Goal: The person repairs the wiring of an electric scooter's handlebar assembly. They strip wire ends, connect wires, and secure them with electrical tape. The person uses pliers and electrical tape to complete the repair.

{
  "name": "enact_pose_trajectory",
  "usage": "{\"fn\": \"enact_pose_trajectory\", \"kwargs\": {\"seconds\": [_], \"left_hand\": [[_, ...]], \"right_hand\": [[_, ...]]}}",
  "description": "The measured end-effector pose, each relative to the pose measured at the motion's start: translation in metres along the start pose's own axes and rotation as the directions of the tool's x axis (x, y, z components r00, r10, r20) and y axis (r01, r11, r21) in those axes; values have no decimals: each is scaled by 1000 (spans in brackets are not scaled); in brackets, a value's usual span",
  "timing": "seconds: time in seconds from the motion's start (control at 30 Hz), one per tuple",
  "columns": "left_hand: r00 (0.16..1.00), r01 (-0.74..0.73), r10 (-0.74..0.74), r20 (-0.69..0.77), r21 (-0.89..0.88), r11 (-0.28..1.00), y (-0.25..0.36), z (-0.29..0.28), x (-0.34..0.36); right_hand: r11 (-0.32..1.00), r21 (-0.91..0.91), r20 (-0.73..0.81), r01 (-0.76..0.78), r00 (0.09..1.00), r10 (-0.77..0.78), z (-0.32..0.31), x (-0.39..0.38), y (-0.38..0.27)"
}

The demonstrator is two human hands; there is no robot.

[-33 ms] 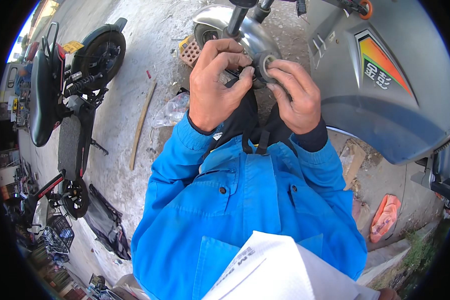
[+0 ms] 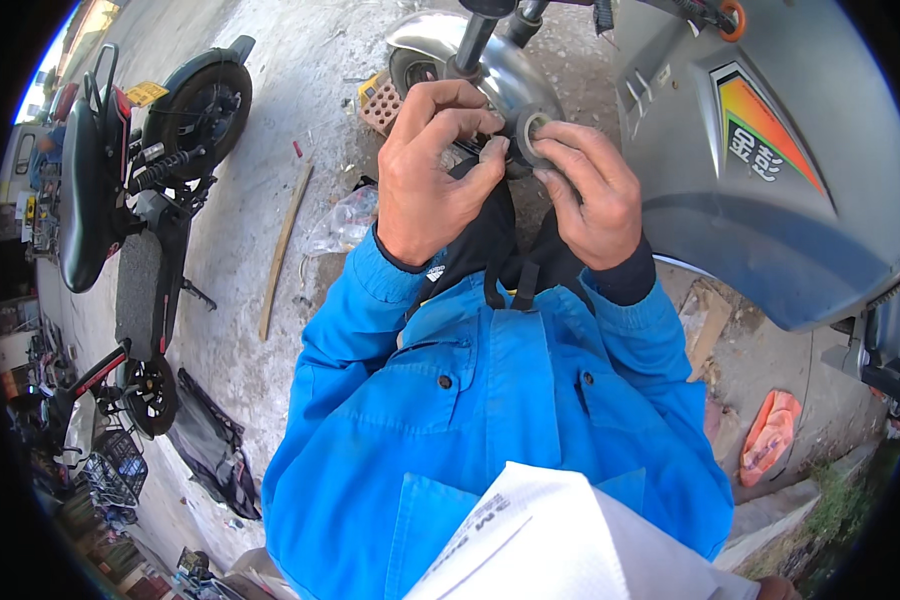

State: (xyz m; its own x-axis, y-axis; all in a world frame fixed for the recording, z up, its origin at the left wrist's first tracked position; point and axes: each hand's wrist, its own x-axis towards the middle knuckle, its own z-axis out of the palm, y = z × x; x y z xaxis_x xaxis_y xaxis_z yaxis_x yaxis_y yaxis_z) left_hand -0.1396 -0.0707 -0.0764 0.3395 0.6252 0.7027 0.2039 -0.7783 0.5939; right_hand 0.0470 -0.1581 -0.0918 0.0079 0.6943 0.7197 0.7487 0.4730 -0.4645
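My right hand point(image 2: 595, 195) holds a dark roll of tape point(image 2: 533, 130) by its rim and pale inner ring, fingertips at the ring. Just left of the roll, my left hand point(image 2: 435, 170) has its fingers curled with thumb and fingertips close at the roll's side; what they pinch is too small to make out. Both hands are raised over my lap, in front of a silver front mudguard point(image 2: 430, 35) and a dark fork tube point(image 2: 475, 45) of a vehicle.
A grey body panel point(image 2: 760, 220) with an orange-green decal is at the right. A black two-wheeler point(image 2: 140, 260) stands at left. On the ground are a wooden strip point(image 2: 280, 260), a perforated brick point(image 2: 380, 110), plastic wrapping point(image 2: 340, 225), a pink bag point(image 2: 770, 435) and dark fabric point(image 2: 210, 440).
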Motion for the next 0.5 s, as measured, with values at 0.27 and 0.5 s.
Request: {"fn": "enact_pose_trajectory", "kwargs": {"seconds": [0.27, 0.5], "left_hand": [[995, -91, 97, -29, 165, 982, 3, 0, -1], [997, -19, 23, -69, 54, 998, -2, 5, -1]], "right_hand": [[985, -122, 25, 118, 993, -116, 6, 9, -3], [986, -93, 41, 141, 990, -137, 9, 12, -4]]}}
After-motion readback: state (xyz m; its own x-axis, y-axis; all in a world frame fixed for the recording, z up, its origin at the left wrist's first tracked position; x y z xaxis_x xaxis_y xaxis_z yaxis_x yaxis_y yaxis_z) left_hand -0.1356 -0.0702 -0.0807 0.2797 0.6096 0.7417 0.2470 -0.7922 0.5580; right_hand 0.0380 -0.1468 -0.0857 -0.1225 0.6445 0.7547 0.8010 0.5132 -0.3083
